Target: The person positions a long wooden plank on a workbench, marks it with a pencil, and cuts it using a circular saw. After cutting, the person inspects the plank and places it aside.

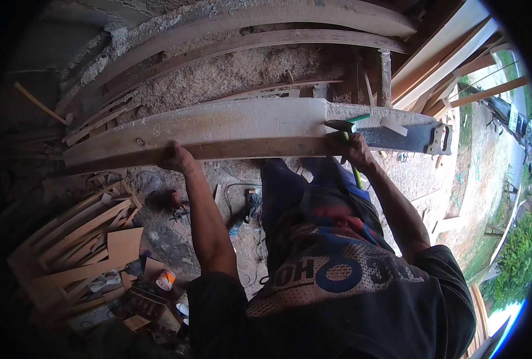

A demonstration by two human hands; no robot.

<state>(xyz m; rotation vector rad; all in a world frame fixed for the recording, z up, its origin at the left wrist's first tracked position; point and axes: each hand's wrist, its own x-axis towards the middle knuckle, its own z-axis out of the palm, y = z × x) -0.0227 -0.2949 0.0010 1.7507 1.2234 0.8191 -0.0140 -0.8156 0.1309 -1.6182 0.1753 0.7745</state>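
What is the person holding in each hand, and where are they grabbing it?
The right hand grips a hammer by its green handle. The left hand presses on the near edge of the long wooden plank.

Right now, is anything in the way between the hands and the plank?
Nothing visible. The left hand already rests on the plank at its near edge, and the right hand grips the hammer right at the plank's end.

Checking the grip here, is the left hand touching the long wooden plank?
Touching. The head view shows the left hand pressed on the near edge of the long wooden plank, its fingers lying on the wood with no gap.
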